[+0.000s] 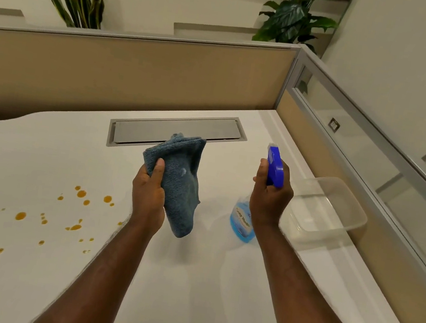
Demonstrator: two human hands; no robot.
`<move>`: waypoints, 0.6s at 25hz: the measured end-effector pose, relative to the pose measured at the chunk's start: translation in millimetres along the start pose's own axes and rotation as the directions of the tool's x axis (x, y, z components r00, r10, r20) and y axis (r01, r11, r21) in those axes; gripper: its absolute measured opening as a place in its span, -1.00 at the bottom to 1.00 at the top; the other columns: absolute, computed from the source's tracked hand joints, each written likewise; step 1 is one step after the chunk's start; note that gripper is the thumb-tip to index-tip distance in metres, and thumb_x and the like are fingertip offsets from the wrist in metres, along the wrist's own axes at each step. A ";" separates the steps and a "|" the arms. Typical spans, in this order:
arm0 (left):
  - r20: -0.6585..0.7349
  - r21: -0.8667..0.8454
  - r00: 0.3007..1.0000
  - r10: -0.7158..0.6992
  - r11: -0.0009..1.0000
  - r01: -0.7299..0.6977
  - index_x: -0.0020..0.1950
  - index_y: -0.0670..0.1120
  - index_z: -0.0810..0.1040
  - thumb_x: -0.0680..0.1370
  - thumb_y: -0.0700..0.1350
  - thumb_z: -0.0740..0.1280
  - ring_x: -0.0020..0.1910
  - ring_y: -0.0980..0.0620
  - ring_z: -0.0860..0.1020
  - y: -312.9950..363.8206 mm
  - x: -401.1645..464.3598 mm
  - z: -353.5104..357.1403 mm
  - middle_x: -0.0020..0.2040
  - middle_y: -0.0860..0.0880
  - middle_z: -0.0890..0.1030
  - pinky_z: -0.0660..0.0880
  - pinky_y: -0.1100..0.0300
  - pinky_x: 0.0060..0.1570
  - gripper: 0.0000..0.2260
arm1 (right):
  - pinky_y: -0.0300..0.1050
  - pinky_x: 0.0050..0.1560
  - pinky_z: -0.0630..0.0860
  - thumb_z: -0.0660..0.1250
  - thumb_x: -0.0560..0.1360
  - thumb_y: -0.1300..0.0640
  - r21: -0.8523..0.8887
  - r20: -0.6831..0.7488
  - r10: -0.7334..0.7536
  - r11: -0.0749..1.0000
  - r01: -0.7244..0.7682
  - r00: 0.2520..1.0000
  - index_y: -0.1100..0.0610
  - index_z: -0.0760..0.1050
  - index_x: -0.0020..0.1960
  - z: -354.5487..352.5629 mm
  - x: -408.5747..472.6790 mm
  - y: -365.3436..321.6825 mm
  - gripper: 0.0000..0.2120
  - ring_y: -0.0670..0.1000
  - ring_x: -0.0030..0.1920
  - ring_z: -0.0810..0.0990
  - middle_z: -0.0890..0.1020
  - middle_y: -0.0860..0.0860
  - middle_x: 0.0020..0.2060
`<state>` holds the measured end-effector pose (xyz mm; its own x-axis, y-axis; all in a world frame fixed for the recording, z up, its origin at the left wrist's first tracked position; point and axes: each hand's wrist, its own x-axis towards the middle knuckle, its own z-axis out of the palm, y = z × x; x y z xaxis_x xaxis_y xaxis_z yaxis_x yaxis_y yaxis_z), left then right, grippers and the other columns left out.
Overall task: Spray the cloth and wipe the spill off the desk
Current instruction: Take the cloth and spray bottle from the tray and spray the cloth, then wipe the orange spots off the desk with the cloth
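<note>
My left hand [148, 187] grips a folded blue cloth [180, 181] and holds it up above the white desk [188, 282], the cloth hanging down from my thumb. My right hand [270, 197] is closed around the neck of a spray bottle [242, 226] with blue liquid; its blue trigger head [275, 168] rises above my fingers to the right of the cloth. The spill [59, 218] is a scatter of several orange drops on the desk, to the left of my left forearm.
A clear plastic container [337, 210] sits on the desk at the right, by the partition. A grey cable hatch [155, 133] lies flush in the desk behind the cloth. Tan partition walls [136, 75] close off the back and right; plants stand beyond.
</note>
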<state>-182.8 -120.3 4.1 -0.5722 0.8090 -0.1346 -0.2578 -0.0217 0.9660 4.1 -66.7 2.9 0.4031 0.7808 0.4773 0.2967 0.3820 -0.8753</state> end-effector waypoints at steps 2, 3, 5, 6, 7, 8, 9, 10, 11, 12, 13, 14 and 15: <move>0.008 0.002 1.000 -0.011 1.000 0.011 0.17 0.06 0.48 0.61 0.07 0.20 0.08 0.04 0.60 -2.3 -2.1 -2.0 0.06 0.08 0.61 0.56 -0.02 0.12 -0.81 | -0.01 -0.14 0.66 0.31 0.54 0.05 -0.002 -0.027 0.026 1.000 -0.026 0.999 0.06 0.45 0.08 -1.4 2.7 0.0 -0.84 0.03 -0.20 0.63 0.60 0.04 -0.19; 0.011 0.006 1.000 -0.015 1.000 0.015 0.17 0.07 0.48 0.61 0.07 0.19 0.08 0.04 0.59 -2.9 -3.0 -2.8 0.06 0.08 0.61 0.56 -0.03 0.13 -0.81 | -0.02 -0.14 0.65 0.31 0.54 0.05 -0.002 -0.035 0.035 0.999 -0.035 0.999 0.08 0.45 0.09 -1.2 2.8 -0.8 -0.83 0.02 -0.20 0.62 0.60 0.04 -0.19; 0.021 0.011 1.000 -0.020 1.000 0.020 0.17 0.07 0.47 0.61 0.07 0.19 0.09 0.03 0.58 -3.5 -4.5 -4.7 0.06 0.08 0.60 0.55 -0.04 0.14 -0.81 | -0.09 -0.11 0.64 0.32 0.53 0.06 0.000 -0.041 0.045 0.999 -0.045 0.998 0.15 0.46 0.11 0.8 0.3 -3.4 -0.78 0.02 -0.18 0.62 0.60 0.05 -0.17; 0.031 0.009 0.999 -0.022 1.000 0.022 0.17 0.07 0.46 0.61 0.07 0.18 0.09 0.03 0.58 -3.4 -5.1 -5.9 0.06 0.08 0.60 0.55 -0.04 0.14 -0.81 | -0.12 -0.10 0.63 0.33 0.53 0.06 -0.002 -0.043 0.047 0.999 -0.047 0.998 0.18 0.46 0.13 2.1 -1.6 -5.0 -0.75 0.04 -0.17 0.62 0.60 0.07 -0.15; 0.041 0.005 0.999 -0.023 1.000 0.023 0.17 0.07 0.46 0.62 0.07 0.18 0.08 0.04 0.58 -3.2 -5.9 -7.1 0.06 0.08 0.60 0.55 -0.03 0.13 -0.82 | -0.14 -0.09 0.62 0.33 0.52 0.06 -0.005 -0.039 0.052 0.999 -0.052 0.998 0.20 0.46 0.14 3.5 -3.4 -6.8 -0.72 0.06 -0.15 0.62 0.61 0.09 -0.13; 0.051 -0.001 0.998 -0.027 1.000 0.027 0.16 0.08 0.47 0.62 0.07 0.18 0.07 0.05 0.58 -2.9 -6.8 -7.8 0.06 0.08 0.60 0.56 -0.01 0.12 -0.83 | -0.13 -0.08 0.63 0.33 0.52 0.05 -0.008 -0.028 0.061 0.998 -0.061 0.998 0.22 0.46 0.15 4.4 -5.1 -8.5 -0.70 0.08 -0.13 0.62 0.62 0.13 -0.10; 0.060 -0.006 0.998 -0.030 1.000 0.030 0.16 0.08 0.47 0.62 0.06 0.18 0.07 0.06 0.58 -3.0 -7.6 -8.7 0.07 0.07 0.60 0.56 -0.01 0.11 -0.82 | -0.11 -0.06 0.63 0.33 0.51 0.05 -0.010 -0.015 0.072 0.997 -0.072 0.997 0.23 0.45 0.18 4.8 -6.8 -9.4 -0.67 0.08 -0.11 0.62 0.63 0.16 -0.07; 0.066 -0.009 0.997 -0.033 0.999 0.034 0.17 0.07 0.47 0.62 0.06 0.18 0.07 0.06 0.58 -3.6 -8.5 -9.9 0.08 0.06 0.60 0.55 0.00 0.11 -0.81 | -0.09 -0.03 0.63 0.34 0.51 0.05 -0.012 -0.003 0.084 0.996 -0.084 0.996 0.24 0.44 0.20 4.4 -8.7 -9.9 -0.65 0.08 -0.08 0.62 0.62 0.18 -0.03; 0.070 -0.010 0.997 -0.036 0.999 0.037 0.18 0.06 0.47 0.62 0.07 0.18 0.07 0.06 0.58 -4.4 -9.8 -11.3 0.08 0.06 0.60 0.55 0.00 0.11 -0.80 | -0.07 0.00 0.63 0.35 0.51 0.06 -0.017 0.004 0.091 0.996 -0.091 0.996 0.23 0.43 0.23 3.2 -10.4 -10.5 -0.63 0.08 -0.04 0.61 0.62 0.18 0.02; 0.073 -0.011 0.997 -0.040 0.999 0.041 0.19 0.05 0.47 0.62 0.07 0.18 0.07 0.06 0.58 -4.7 -11.4 -12.7 0.08 0.06 0.60 0.55 -0.01 0.12 -0.79 | -0.06 0.03 0.62 0.36 0.51 0.06 -0.024 0.016 0.097 0.995 -0.097 0.995 0.22 0.40 0.26 1.5 -11.6 -10.9 -0.60 0.06 0.01 0.60 0.60 0.18 0.08; 0.074 -0.013 0.996 -0.045 0.999 0.046 0.20 0.03 0.47 0.62 0.06 0.19 0.07 0.05 0.58 -4.7 -13.6 -14.3 0.08 0.05 0.60 0.55 -0.02 0.13 -0.78 | -0.06 0.07 0.61 0.37 0.50 0.06 -0.036 0.034 0.107 0.994 -0.106 0.994 0.20 0.37 0.31 -0.7 -13.1 -10.8 -0.55 0.05 0.07 0.58 0.57 0.17 0.15; 0.076 -0.019 0.996 -0.050 0.998 0.052 0.22 0.00 0.47 0.62 0.05 0.19 0.08 0.03 0.59 -4.0 -16.6 -15.3 0.09 0.03 0.60 0.55 -0.04 0.14 -0.76 | -0.07 0.11 0.58 0.38 0.49 0.03 -0.060 0.058 0.124 0.991 -0.121 0.991 0.18 0.31 0.36 -3.7 -14.8 -10.5 -0.48 0.03 0.14 0.54 0.52 0.16 0.23; 0.082 -0.030 0.995 -0.055 0.998 0.058 0.24 -0.03 0.47 0.62 0.04 0.19 0.09 0.01 0.59 -3.0 -20.2 -16.0 0.10 0.00 0.60 0.55 -0.05 0.14 -0.74 | -0.08 0.15 0.54 0.40 0.47 -0.01 -0.105 0.074 0.142 0.985 -0.134 0.987 0.16 0.26 0.40 -8.6 -17.3 -10.0 -0.40 0.01 0.19 0.50 0.47 0.14 0.30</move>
<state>-182.9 -145.9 0.4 -0.4917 0.8542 -0.1692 -0.3134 0.0077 0.9496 1.6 -88.3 4.1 0.3762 0.8616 0.3409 0.3289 0.2197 -0.9184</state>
